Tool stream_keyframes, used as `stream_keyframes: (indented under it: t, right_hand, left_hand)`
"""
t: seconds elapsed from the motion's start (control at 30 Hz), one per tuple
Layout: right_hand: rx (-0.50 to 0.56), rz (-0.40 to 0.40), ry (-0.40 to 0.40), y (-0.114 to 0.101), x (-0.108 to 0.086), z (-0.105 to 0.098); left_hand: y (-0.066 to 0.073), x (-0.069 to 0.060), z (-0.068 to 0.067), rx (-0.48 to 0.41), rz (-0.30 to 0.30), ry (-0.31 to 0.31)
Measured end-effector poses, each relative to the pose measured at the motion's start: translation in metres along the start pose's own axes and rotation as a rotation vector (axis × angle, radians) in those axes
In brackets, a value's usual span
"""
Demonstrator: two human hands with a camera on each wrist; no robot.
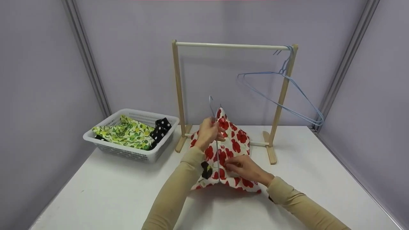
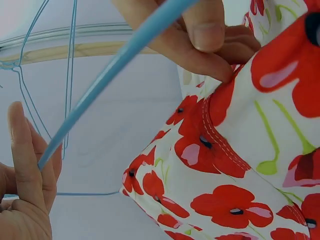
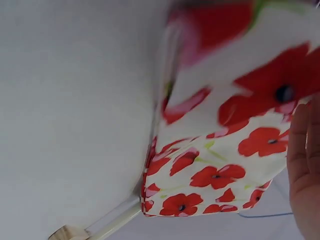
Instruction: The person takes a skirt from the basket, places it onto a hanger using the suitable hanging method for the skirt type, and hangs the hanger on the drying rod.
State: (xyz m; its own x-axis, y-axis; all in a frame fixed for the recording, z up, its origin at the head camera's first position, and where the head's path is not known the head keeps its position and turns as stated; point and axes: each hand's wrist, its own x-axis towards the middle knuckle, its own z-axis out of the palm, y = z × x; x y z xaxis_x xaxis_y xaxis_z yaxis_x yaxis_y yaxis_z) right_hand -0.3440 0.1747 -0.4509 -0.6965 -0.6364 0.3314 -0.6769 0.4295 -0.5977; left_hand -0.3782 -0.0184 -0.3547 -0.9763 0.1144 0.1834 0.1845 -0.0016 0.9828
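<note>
Just in front of the wooden rack (image 1: 235, 45), over the white table (image 1: 111, 191), I have the poppy-print garment (image 1: 235, 143) upright about a blue wire hanger (image 2: 116, 75); how fully its shoulders sit on it I can't tell. My left hand (image 1: 208, 132) grips the hanger just below its hook, while my right hand (image 1: 244, 167), lower down, pinches the cloth. That fabric looks light, soft and hardly fragile, likely to fold wherever I nudge it. The wire should be stiff yet slim and smooth, apt to twist. I'd keep 1 hand at its neck and guide the cloth by the firmer stitched seam (image 2: 212, 127), not the floppy hem (image 1: 243, 187).
</note>
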Motion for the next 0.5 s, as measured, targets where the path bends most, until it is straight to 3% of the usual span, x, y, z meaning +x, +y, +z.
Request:
stream_keyframes:
  t: [0.17,0.33,0.5]
  right_hand:
    - [0.129,0.064,0.042,-0.019,-0.002,0.008]
    - [0.121,0.152,0.098,-0.042,-0.001,0.014]
    - [0.191,0.157,0.123,-0.069,-0.001,0.012]
  left_hand:
    - [0.004,0.002,0.003,-0.033,0.001,0.01]
    - [0.008,0.002,0.008,-0.072,0.007,0.021]
    - [0.008,0.003,0.011,-0.094,0.013,0.001]
